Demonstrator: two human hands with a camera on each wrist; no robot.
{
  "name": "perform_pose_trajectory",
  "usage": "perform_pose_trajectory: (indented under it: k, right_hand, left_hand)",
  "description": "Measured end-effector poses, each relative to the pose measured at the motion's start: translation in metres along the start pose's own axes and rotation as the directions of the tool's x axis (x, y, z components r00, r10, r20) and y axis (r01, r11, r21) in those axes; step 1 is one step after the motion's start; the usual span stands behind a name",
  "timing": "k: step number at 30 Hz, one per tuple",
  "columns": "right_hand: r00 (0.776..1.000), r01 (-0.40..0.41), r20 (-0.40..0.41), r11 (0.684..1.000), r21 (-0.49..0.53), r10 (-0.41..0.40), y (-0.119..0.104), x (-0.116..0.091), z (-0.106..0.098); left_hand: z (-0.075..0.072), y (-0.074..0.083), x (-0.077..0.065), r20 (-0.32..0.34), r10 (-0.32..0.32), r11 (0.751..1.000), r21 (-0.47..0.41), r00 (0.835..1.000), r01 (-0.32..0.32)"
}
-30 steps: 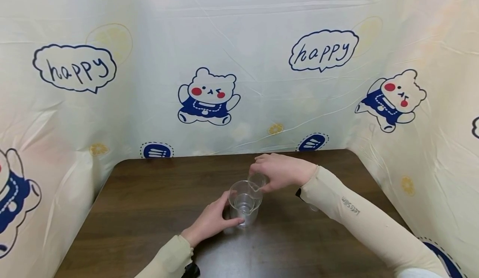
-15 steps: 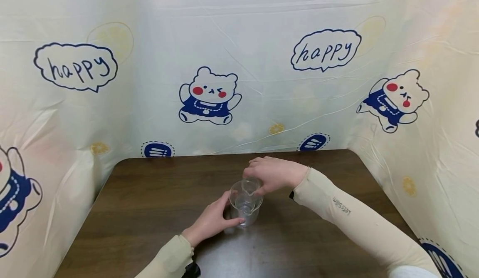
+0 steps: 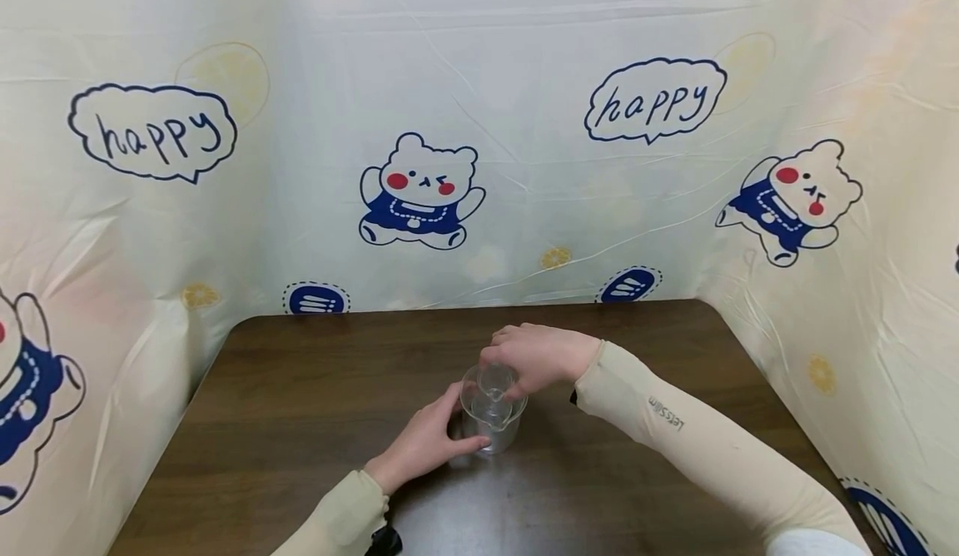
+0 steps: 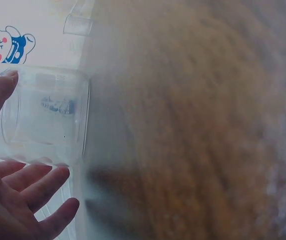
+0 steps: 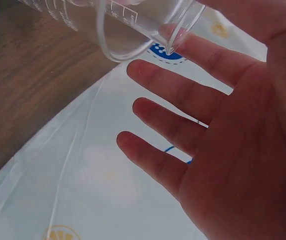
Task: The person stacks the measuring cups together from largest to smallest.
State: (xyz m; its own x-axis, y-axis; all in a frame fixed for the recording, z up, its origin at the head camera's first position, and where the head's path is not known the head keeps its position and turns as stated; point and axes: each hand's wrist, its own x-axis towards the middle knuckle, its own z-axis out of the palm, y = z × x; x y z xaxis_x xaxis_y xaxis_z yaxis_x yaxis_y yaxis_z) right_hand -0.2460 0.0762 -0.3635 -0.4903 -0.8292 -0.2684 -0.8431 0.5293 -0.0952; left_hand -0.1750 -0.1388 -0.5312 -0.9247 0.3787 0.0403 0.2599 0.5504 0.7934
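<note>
A large clear glass beaker (image 3: 506, 434) stands upright on the dark wooden table (image 3: 315, 373). My left hand (image 3: 427, 437) grips its side, with thumb and fingers on opposite walls in the left wrist view. Thumb and index finger of my right hand (image 3: 541, 356) pinch a smaller clear beaker (image 3: 494, 379) near its rim. The smaller one hangs partly inside the mouth of the large beaker. In the right wrist view, white measuring marks show on the glass, and the other right fingers (image 5: 167, 87) are extended. Whether another glass sits inside the large beaker, I cannot tell.
Another clear glass vessel (image 4: 78, 24) appears at the top of the left wrist view, only partly in frame. A pale curtain (image 3: 524, 206) printed with bears and "happy" surrounds the table's back and sides.
My right hand has moved left and slightly toward me, bringing the smaller beaker from the large beaker's rim into its mouth. The left hand stays in place on the large beaker.
</note>
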Motion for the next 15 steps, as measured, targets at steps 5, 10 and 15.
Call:
perform_pose_trajectory:
  k: [5, 10, 15]
  right_hand:
    - [1.0, -0.009, 0.016, 1.0, -0.013, 0.009, 0.002, 0.005, 0.007]
    - [1.0, -0.008, 0.026, 0.999, -0.033, 0.009, 0.002, 0.009, 0.012]
    - [0.999, -0.008, 0.031, 0.998, -0.057, 0.01, 0.003, 0.014, 0.019]
  left_hand:
    - [0.0, 0.0, 0.0, 0.004, -0.007, 1.0, -0.006, 1.0, 0.007]
    - [0.0, 0.001, -0.001, 0.003, -0.009, 1.0, -0.006, 1.0, 0.009]
    - [-0.001, 0.0, -0.001, 0.003, -0.006, 1.0, -0.003, 1.0, 0.006]
